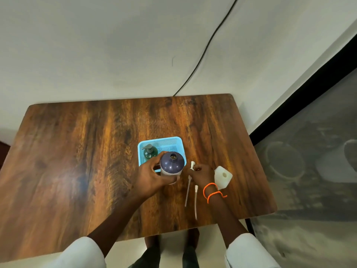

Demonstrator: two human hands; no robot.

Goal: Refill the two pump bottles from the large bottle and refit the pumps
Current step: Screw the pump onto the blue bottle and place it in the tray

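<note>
No readable text, labels, brands or numbers anywhere: none on the dark-topped bottle [172, 165], green pump bottle [150, 152], white bottle [222, 176] or blue basket [170, 142].

Three bottles [171, 165], two pumps [188, 188], one basket [170, 141].

A wooden counter [77, 151] with dark grain stands against a pale wall [96, 45]. A black cable [208, 43] runs down the wall to the counter's far edge. To the right, a black-framed pane [309, 161] shows dim, blurred shapes.
</note>
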